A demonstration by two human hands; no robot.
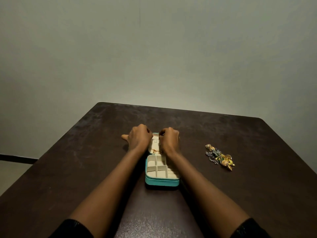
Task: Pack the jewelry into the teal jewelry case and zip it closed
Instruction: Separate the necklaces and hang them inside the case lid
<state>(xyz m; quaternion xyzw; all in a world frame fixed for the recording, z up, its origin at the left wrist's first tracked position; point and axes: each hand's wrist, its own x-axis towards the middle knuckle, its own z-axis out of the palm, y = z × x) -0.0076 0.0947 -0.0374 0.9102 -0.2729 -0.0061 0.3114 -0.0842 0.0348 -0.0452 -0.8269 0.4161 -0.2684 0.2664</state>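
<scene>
Centrally, open teal jewelry case (161, 182), gold necklace (155, 150) in lid (154, 141), left hand (139, 137) and right hand (169, 140) curled at its far end, hold unclear, jewelry pile (220, 157) toward tabletop's (82, 169) right edge.

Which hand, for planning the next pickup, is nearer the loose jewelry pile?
Right. The right hand is at the case, left of the jewelry pile; the left hand, farther left.

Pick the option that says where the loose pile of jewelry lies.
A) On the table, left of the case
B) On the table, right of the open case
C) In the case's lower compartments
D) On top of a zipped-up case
B: the pile of jewelry lies on the bare dark table, well to the right of the open teal jewelry case, and does not touch it.
</scene>
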